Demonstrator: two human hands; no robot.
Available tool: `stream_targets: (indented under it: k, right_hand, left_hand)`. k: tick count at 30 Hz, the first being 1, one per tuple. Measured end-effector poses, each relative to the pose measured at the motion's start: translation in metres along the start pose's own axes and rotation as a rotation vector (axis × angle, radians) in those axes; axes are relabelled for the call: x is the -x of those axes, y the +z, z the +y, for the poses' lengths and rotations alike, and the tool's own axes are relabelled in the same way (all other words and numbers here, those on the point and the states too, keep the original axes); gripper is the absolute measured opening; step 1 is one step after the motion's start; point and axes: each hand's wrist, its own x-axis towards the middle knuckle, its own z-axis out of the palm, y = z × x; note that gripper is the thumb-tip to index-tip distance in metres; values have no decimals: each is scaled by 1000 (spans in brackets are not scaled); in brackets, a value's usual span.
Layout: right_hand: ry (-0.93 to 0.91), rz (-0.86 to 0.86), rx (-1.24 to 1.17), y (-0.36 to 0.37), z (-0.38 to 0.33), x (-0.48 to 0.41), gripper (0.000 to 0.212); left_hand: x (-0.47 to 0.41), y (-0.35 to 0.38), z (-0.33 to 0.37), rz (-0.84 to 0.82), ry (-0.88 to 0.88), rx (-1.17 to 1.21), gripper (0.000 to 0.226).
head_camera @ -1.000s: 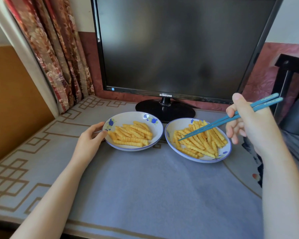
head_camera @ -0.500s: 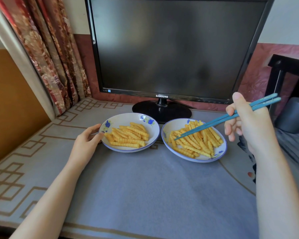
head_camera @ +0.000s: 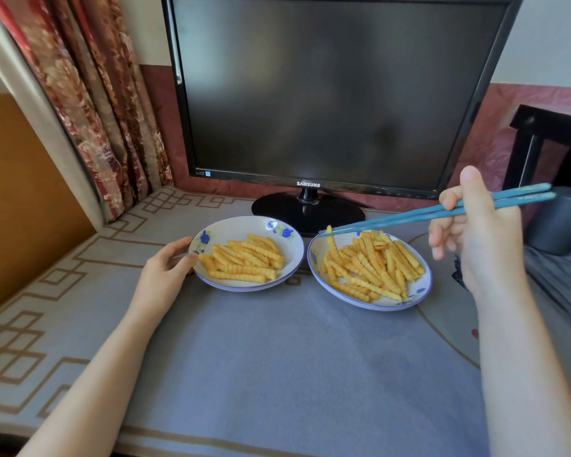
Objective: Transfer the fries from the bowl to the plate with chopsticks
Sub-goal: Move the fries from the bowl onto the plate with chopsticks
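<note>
Two white dishes with blue flowers stand side by side on the table, each with several crinkle-cut fries. My left hand [head_camera: 165, 268] holds the rim of the left dish [head_camera: 238, 225]. My right hand [head_camera: 475, 232] grips a pair of blue chopsticks [head_camera: 409, 216]. Their tips pinch one fry [head_camera: 331, 240], which hangs upright over the far left edge of the right dish [head_camera: 422, 291]. The rest of that dish's fries [head_camera: 373, 265] lie in a heap below.
A black Samsung monitor [head_camera: 327, 94] on a round stand [head_camera: 307, 212] rises just behind the dishes. A patterned curtain [head_camera: 89, 103] hangs at the left. A dark chair [head_camera: 548, 140] and a grey bin [head_camera: 561, 222] sit at the right. The grey tablecloth [head_camera: 277, 357] stretches toward me.
The chopstick tips have risen from among the right dish's fries and moved left, lifting one fry clear of the heap. My left hand has stayed on the left dish.
</note>
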Motion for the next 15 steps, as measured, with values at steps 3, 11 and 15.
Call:
stream_targets:
  k: [3,11,15]
  right_hand:
    - [14,24,-90,10,-1,5,45]
    - [38,-129,-141,55,9,30,45]
    - [50,-237,-149,72,19,38,43]
  left_hand:
    - [1,1,1,1,1,8,30]
    - [4,2,6,14,12,-10,30]
    - [4,2,7,12,14,-11,30]
